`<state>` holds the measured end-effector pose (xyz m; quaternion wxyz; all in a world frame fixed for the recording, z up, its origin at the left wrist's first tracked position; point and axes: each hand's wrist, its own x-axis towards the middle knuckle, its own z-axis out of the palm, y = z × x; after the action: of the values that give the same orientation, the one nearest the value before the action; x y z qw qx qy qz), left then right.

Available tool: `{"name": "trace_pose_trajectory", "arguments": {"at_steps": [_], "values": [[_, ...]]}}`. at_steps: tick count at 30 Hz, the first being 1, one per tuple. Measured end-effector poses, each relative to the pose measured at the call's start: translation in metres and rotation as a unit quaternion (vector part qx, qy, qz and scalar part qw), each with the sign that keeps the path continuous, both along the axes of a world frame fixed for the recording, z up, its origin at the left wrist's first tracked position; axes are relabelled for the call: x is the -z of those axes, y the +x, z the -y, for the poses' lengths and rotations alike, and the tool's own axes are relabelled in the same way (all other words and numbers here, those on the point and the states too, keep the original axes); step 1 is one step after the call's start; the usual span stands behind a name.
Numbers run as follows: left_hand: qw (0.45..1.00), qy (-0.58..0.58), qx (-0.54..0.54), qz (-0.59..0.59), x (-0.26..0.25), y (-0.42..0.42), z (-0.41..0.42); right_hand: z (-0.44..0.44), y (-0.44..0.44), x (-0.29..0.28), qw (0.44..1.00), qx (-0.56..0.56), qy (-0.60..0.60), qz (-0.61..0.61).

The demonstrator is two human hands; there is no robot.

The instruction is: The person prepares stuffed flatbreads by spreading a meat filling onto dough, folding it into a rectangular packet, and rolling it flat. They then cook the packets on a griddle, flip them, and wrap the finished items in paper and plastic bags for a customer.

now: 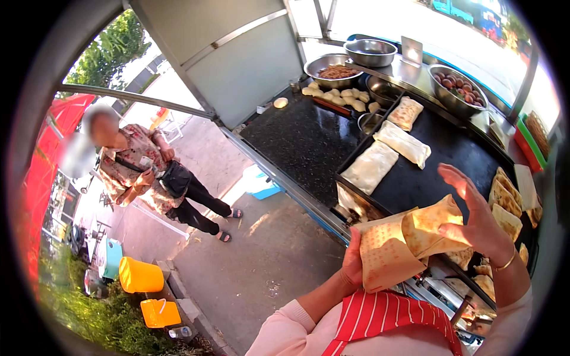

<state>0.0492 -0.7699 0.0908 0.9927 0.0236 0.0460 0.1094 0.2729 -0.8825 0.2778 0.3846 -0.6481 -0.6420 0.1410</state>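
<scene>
A printed brown paper bag [387, 256] is held by my left hand [354, 262] at its lower left side. Out of the bag's open end sticks a browned flatbread [432, 222]. Against the flatbread's right end rests the thumb of my right hand [476, 218], whose fingers are spread and raised. Beyond my hands, two pale filled dough parcels [370, 167] [403, 144] and a browner one [405, 113] lie on a black griddle [454, 147]. Folded browned flatbreads [505, 196] stand at the griddle's right edge.
Dough balls [338, 95] sit on the black counter [298, 138], beside steel bowls of shredded filling [336, 71] and brown eggs [461, 89]. An empty-looking steel bowl [370, 52] stands behind. A person [142, 169] stands outside the stall at the left. Yellow buckets [141, 275] are at lower left.
</scene>
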Motion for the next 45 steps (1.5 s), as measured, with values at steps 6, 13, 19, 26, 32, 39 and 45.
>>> {"name": "trace_pose_trajectory", "arguments": {"at_steps": [6, 13, 19, 26, 32, 39, 45], "values": [[0.996, 0.072, 0.048, -0.019, 0.001, 0.022, -0.018, 0.053, 0.003, 0.061, 0.801, 0.09, -0.047, -0.59], [0.967, 0.177, 0.124, -0.135, -0.046, 0.061, -0.029, 0.076, -0.043, 0.09, 0.773, 0.202, 0.078, -0.596], [0.844, 0.418, 0.224, -0.251, -0.095, 0.151, -0.06, 0.064, -0.063, 0.116, 0.778, 0.309, 0.192, -0.512], [0.456, 0.824, 0.264, -0.208, -0.101, 0.204, -0.101, 0.048, -0.095, 0.116, 0.891, 0.276, 0.038, -0.358], [0.254, 0.965, 0.006, -0.073, -0.115, 0.159, -0.078, 0.125, 0.031, 0.075, 0.869, 0.423, 0.119, -0.225], [0.484, 0.851, -0.039, -0.198, -0.147, 0.136, -0.04, 0.251, 0.34, 0.139, 0.675, 0.722, -0.051, -0.141], [0.414, 0.908, 0.05, -0.05, -0.179, 0.258, 0.013, 0.206, 0.394, 0.182, 0.558, 0.646, 0.094, -0.511]]}}
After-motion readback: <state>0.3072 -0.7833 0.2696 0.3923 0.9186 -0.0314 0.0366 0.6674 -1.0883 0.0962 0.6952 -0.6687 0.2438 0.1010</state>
